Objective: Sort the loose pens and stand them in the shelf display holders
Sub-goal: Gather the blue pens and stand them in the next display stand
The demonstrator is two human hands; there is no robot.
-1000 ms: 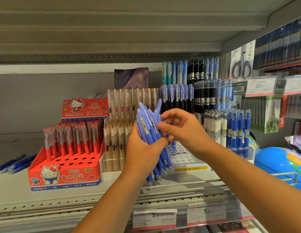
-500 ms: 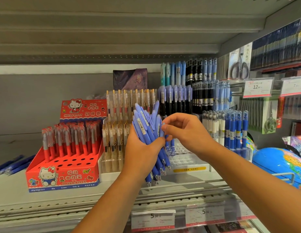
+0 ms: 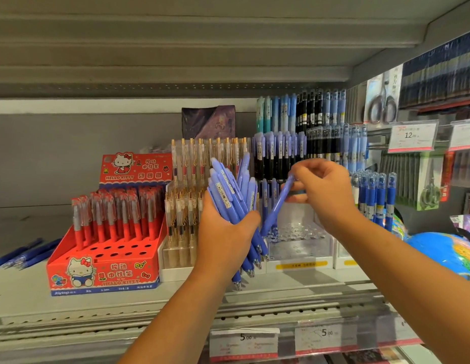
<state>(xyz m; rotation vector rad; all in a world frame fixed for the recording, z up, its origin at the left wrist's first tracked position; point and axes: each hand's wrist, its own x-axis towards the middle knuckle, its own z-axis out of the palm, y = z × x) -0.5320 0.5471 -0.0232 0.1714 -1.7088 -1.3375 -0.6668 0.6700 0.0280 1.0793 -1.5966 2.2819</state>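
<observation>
The left hand (image 3: 224, 233) grips a fanned bundle of blue pens (image 3: 230, 195); at its 2 o'clock the right hand (image 3: 327, 190) has its grip pinched on one pen (image 3: 275, 206) (tilted, tip down) near the clear holder (image 3: 299, 243).

bundle (image 3: 228, 198): smooth matt plastic barrels, paper barcode labels, bright metal tips. pen (image 3: 277, 206): same matt plastic. holder (image 3: 299, 240): clear glossy plastic. red box (image 3: 102, 274): printed card, slight sheen. gold pens (image 3: 191, 164): clear plastic caps, shiny gold metal clips. shelf (image 3: 123, 306): matt painted metal, perforated edge. price tags (image 3: 244, 337): paper behind glossy clear strip. globe (image 3: 438, 250): glossy, smooth.
</observation>
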